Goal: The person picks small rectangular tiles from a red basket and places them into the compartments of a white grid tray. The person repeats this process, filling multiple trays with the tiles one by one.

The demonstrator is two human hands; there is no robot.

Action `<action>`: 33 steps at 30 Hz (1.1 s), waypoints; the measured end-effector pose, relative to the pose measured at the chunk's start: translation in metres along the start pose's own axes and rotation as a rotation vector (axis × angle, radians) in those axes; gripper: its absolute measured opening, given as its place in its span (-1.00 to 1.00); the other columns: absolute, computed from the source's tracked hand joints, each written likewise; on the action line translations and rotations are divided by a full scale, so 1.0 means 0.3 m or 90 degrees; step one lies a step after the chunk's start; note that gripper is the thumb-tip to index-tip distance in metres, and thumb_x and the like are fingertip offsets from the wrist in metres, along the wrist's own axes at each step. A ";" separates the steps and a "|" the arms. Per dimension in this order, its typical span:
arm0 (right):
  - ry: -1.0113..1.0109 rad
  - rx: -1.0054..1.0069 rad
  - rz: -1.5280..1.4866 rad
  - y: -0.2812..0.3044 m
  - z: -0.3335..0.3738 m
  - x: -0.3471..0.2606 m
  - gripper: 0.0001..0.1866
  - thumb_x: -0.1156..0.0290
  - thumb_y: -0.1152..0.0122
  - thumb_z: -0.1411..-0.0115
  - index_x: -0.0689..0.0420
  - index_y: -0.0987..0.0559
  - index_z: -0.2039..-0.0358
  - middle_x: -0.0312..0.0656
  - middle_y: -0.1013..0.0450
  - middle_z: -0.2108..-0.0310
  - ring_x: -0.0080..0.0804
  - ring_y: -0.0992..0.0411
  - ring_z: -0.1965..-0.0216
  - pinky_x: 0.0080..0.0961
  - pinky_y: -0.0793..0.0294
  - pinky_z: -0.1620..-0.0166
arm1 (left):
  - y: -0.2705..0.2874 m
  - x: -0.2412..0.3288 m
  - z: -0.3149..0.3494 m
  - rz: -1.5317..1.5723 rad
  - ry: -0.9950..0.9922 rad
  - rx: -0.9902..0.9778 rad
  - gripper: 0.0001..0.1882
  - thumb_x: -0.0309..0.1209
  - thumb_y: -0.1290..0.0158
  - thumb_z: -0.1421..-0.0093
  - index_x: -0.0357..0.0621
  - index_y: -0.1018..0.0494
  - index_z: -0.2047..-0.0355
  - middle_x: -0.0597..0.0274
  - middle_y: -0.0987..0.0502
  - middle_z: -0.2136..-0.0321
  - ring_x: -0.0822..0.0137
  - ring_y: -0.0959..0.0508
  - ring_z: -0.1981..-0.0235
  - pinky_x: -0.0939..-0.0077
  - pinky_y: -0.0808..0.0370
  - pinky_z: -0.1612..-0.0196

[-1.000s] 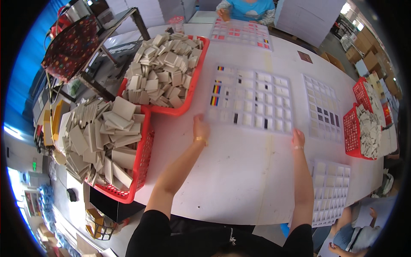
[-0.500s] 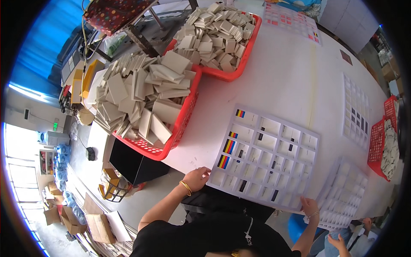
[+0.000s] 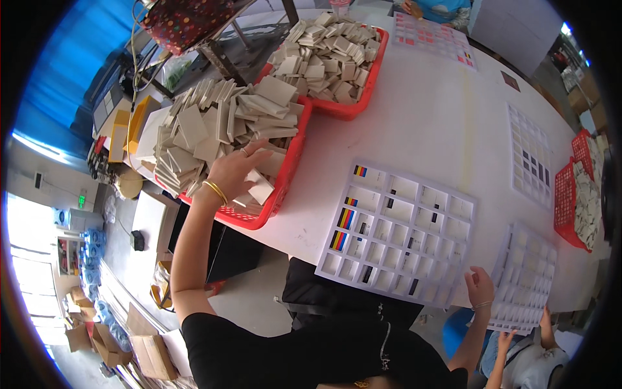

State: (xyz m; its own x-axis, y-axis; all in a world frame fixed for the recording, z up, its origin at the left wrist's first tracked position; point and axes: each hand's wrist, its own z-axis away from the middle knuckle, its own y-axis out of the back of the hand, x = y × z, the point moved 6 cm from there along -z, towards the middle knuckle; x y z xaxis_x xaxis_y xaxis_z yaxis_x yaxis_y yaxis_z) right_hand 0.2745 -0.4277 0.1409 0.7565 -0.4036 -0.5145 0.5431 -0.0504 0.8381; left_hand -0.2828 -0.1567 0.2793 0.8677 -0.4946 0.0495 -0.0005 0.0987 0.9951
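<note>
Beige square tiles [image 3: 214, 126] heaped in a red basket [image 3: 285, 181] at the left edge of the white tabletop [image 3: 440, 129]. Left hand [image 3: 236, 172] reaching into that heap, fingers spread and resting on the tiles, gold bangle at the wrist. Right hand [image 3: 479, 286] at the near edge of a white compartment tray [image 3: 402, 233], fingers loosely curled against its rim, grip unclear. Striped colour chips in the tray's left cells. Second red basket of tiles [image 3: 353, 107] farther back. Another white grid tray [image 3: 528, 279] just right of the hand.
</note>
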 end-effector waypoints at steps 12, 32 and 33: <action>0.037 0.002 -0.058 -0.028 0.023 -0.020 -0.74 0.37 -0.26 -0.06 0.21 -0.53 0.25 -0.17 -0.44 0.55 -0.39 -0.41 0.54 -0.50 -0.41 0.40 | -0.086 0.004 0.054 -0.183 -0.116 0.131 -0.48 -0.34 -0.23 0.12 -0.02 -0.40 0.08 0.35 -0.42 0.11 0.28 -0.51 0.29 0.40 -0.52 0.31; 0.207 -0.058 -0.112 -0.144 -0.093 -0.411 -0.70 0.34 -0.27 -0.05 0.13 -0.54 0.19 -0.16 -0.46 0.44 -0.31 -0.44 0.43 -0.46 -0.46 0.33 | 0.105 0.038 0.148 -0.007 0.024 0.324 -0.72 -0.42 -0.23 0.07 -0.06 -0.44 0.32 0.20 -0.52 0.46 0.09 -0.55 0.41 0.32 -0.47 0.37; 0.228 -0.073 -0.132 -0.170 -0.098 -0.458 -0.69 0.32 -0.28 -0.06 0.12 -0.54 0.18 -0.17 -0.46 0.44 -0.31 -0.45 0.43 -0.45 -0.46 0.32 | 0.124 0.068 0.148 -0.025 0.030 0.331 -0.73 -0.39 -0.24 0.04 -0.07 -0.43 0.32 0.17 -0.52 0.49 0.09 -0.55 0.47 0.29 -0.47 0.40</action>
State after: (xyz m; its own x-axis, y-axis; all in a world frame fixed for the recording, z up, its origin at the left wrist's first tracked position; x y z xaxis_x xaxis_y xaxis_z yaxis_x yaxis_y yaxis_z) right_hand 0.1536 -0.3428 0.1635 0.6947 -0.0525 -0.7174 0.7188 0.0124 0.6951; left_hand -0.2874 -0.2015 0.3210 0.8937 -0.4481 0.0195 -0.2038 -0.3668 0.9077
